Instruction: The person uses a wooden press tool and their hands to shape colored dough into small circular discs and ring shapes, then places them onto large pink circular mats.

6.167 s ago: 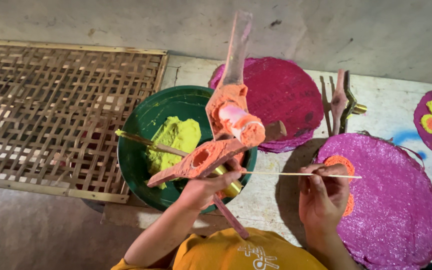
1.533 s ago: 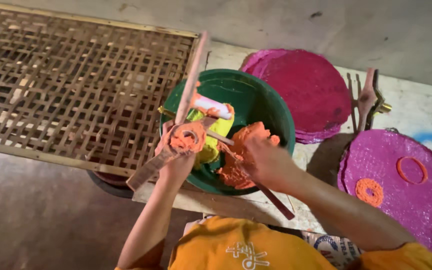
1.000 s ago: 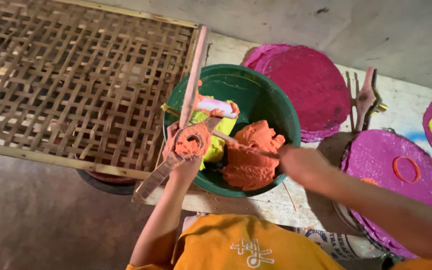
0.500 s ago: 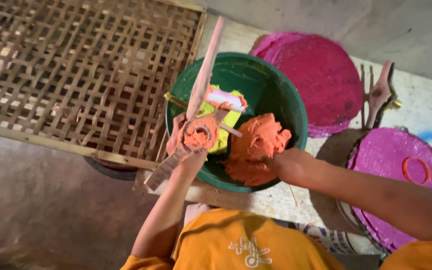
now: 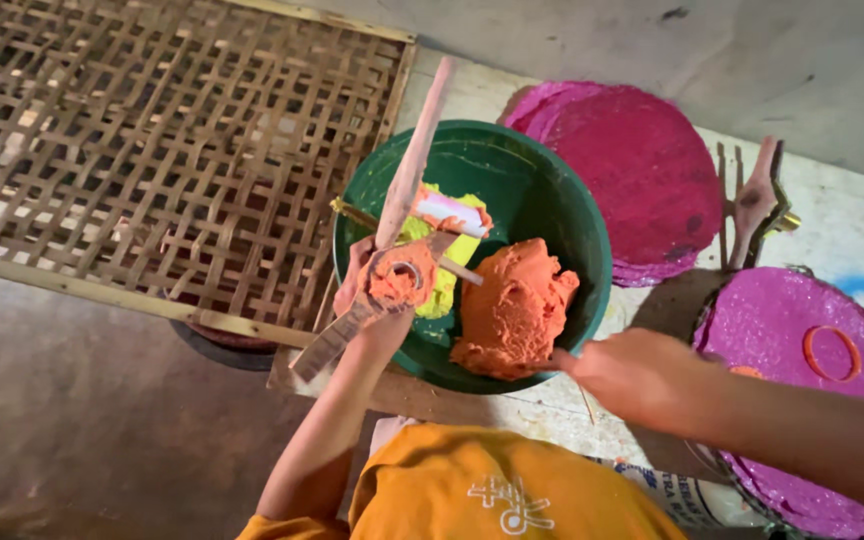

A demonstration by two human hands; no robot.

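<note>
Left hand (image 5: 380, 300) closed around long wooden press tool (image 5: 407, 185) smeared with orange dough, over round green bowl (image 5: 552, 190), right hand (image 5: 642, 378) fingers touching big orange dough lump (image 5: 512, 310) at bowl's near edge, grip unclear

Our left hand (image 5: 377, 310) grips a wooden tool (image 5: 407, 190) caked with orange paste over the green bowl (image 5: 552, 200). Our right hand (image 5: 642, 375) touches the orange lump (image 5: 512, 310) inside. A bamboo lattice (image 5: 152, 150) lies left, magenta discs (image 5: 622, 160) right.
</note>
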